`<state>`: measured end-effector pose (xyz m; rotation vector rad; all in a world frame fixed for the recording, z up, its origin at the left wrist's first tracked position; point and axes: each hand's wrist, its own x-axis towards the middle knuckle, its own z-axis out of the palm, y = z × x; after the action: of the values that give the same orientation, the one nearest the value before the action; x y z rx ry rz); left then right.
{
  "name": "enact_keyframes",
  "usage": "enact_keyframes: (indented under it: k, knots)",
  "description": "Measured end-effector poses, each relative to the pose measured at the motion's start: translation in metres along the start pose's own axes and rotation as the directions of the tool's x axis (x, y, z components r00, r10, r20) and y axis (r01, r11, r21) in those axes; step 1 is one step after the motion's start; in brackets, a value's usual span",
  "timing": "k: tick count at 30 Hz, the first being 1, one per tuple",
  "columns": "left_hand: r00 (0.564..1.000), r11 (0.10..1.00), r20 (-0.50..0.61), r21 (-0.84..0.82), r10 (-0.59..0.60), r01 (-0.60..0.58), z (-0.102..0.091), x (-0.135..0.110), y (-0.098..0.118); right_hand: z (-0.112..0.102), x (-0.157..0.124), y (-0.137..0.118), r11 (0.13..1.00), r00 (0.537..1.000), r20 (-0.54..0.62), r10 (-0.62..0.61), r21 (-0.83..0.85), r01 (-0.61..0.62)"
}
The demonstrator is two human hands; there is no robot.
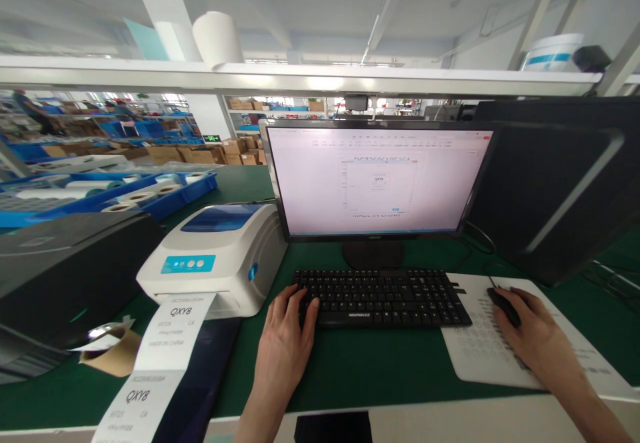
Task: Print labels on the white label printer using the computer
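Observation:
My left hand (287,336) rests at the left end of a black keyboard (375,296), its fingers apart on the keys. Under my right hand (533,333) is a black computer mouse (505,306), with the fingers wrapped over it. The mouse lies on a pale printed mouse pad (480,350). Behind the keyboard a monitor (310,190) is lit, showing a document window with a label preview reading QXY8. To the left, a white label printer (230,250) has a strip of printed QXY8 labels (160,370) hanging from its front slot.
A black machine (60,276) stands left of the printer, with a cardboard tube (113,350) by it. Blue trays (185,196) hold rolls behind. A large dark screen casing (555,183) fills the right. Overhead runs a shelf (320,80). People are far off at left.

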<state>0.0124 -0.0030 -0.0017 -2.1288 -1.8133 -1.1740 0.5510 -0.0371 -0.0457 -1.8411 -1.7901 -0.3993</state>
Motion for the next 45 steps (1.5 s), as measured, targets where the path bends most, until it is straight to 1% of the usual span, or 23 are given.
enact_keyframes:
  k: [5, 8, 11, 19, 23, 32, 36, 42, 45]
  knots:
    - [1.0, 1.0, -0.007, -0.003, 0.005, -0.005, 0.001, 0.0, -0.001, -0.003, 0.001, -0.007, 1.0, 1.0, -0.027, 0.006, 0.0, -0.006]
    - [1.0, 1.0, -0.012, -0.001, 0.005, -0.005, 0.001, 0.0, -0.001, -0.005, 0.0, -0.009, 1.0, 1.0, -0.011, 0.019, -0.015, -0.019]
    - [1.0, 1.0, -0.013, 0.003, 0.002, -0.002, 0.002, -0.001, -0.001, -0.004, -0.001, -0.008, 0.999, 1.0, 0.013, 0.027, -0.024, -0.027]
    - [1.0, 1.0, -0.019, 0.008, 0.012, -0.012, 0.001, 0.0, -0.002, 0.0, -0.001, -0.002, 1.0, 1.0, -0.007, 0.002, -0.011, -0.002]
    - [1.0, 1.0, -0.022, 0.006, 0.012, -0.012, 0.0, 0.0, -0.001, 0.002, -0.001, 0.001, 1.0, 0.999, -0.033, -0.031, -0.004, 0.03]
    - [1.0, 1.0, -0.02, -0.005, 0.011, -0.011, 0.001, 0.0, -0.001, -0.001, 0.0, -0.002, 1.0, 0.999, -0.029, -0.018, -0.011, 0.018]
    - [1.0, 1.0, -0.023, -0.004, 0.009, -0.009, 0.001, 0.001, -0.001, -0.001, 0.001, -0.003, 0.999, 0.999, -0.032, -0.033, 0.003, 0.033]
    - [1.0, 1.0, -0.012, -0.004, 0.009, -0.009, 0.001, 0.0, -0.002, -0.002, 0.0, -0.005, 1.0, 1.0, -0.013, 0.01, -0.001, -0.01]
    - [1.0, 1.0, -0.014, -0.006, 0.006, -0.006, 0.001, 0.0, -0.002, -0.002, 0.0, -0.005, 1.0, 1.0, -0.01, 0.004, 0.003, -0.004]
